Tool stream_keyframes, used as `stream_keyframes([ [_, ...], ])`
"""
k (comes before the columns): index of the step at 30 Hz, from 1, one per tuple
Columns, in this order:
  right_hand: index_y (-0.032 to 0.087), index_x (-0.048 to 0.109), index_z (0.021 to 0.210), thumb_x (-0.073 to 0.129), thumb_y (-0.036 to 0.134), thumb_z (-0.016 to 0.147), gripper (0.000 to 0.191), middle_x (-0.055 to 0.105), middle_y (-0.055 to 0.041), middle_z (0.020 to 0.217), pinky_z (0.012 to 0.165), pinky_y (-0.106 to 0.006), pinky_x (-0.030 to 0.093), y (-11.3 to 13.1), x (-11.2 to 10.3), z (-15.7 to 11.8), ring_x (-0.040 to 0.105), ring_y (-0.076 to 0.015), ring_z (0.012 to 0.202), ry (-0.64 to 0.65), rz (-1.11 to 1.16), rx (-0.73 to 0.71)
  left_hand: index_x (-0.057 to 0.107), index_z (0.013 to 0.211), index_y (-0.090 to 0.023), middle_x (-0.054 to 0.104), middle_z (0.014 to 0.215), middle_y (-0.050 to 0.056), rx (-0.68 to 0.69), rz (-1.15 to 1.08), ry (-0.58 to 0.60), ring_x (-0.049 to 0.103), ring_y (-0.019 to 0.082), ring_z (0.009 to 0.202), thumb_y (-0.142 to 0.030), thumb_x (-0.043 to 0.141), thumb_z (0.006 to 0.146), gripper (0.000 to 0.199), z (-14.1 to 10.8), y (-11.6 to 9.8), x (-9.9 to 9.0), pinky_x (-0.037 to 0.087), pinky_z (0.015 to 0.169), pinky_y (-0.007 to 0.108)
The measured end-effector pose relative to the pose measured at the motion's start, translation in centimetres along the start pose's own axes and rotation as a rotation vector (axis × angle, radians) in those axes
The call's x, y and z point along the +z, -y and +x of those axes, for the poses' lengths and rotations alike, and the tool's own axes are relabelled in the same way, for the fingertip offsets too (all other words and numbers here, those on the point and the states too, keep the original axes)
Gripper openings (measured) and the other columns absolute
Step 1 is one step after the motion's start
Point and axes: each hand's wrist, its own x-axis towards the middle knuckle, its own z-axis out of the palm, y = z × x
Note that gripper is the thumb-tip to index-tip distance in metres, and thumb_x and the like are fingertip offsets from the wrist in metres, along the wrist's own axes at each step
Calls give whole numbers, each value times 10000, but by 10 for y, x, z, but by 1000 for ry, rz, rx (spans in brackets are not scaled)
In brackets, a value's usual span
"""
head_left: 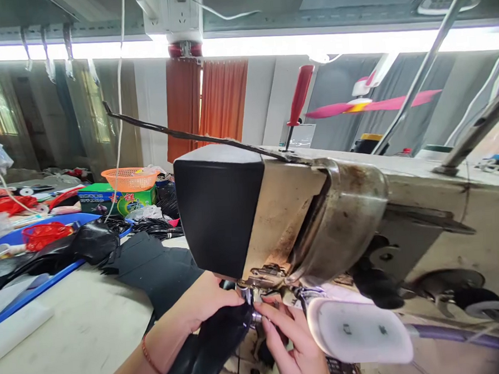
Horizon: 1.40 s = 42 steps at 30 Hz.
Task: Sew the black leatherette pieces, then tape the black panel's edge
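Observation:
Under the head of a sewing machine, my left hand is closed on a black leather-like piece, its thumb near the metal presser foot. The piece hangs down toward me in a glossy fold. My right hand is just right of the foot, fingers stretched toward it and partly apart. Its fingertips come close to the edge of the piece, and I see nothing held in them. The needle and the stitching spot are mostly hidden by the fingers and machine head.
An oval white lamp sits close to my right hand. Flat black pieces lie left of the machine. Further left are a blue tray, a green box and an orange basket. A red-handled screwdriver stands on the machine.

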Motion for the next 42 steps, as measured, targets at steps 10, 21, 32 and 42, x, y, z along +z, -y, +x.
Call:
stream_keyframes([
  [10, 253, 716, 1240, 591, 159, 886, 388, 728, -111, 1178, 976, -422, 549, 3, 3, -5, 663, -282, 1139, 72, 20, -29, 756, 1091, -192, 783, 927, 41, -34, 42, 14, 680, 283, 975, -232, 764, 680, 413, -1, 1, -5, 447, 1006, 399],
  [21, 207, 673, 1221, 557, 106, 880, 374, 713, -130, 1082, 873, -403, 589, 6, 4, 2, 685, -254, 1016, 29, -7, -158, 704, 1148, -144, 751, 1054, 74, -151, -24, 175, 645, 260, 1049, -392, 790, 745, 481, -11, 18, -23, 458, 956, 344],
  [32, 218, 649, 1247, 541, 137, 899, 373, 728, -129, 1102, 867, -393, 610, 2, 5, -1, 711, -257, 1017, 32, -73, -176, 746, 1123, -170, 774, 1000, 46, -175, -65, 229, 683, 253, 991, -195, 737, 711, 412, -13, -1, -18, 484, 929, 330],
  [42, 237, 655, 1260, 560, 178, 928, 350, 734, -105, 1105, 905, -391, 595, 1, 3, -2, 709, -245, 1028, 28, -133, -174, 788, 926, -159, 753, 755, 18, -191, -159, 178, 654, 160, 707, -149, 757, 632, 296, -13, 2, -14, 502, 705, 249],
])
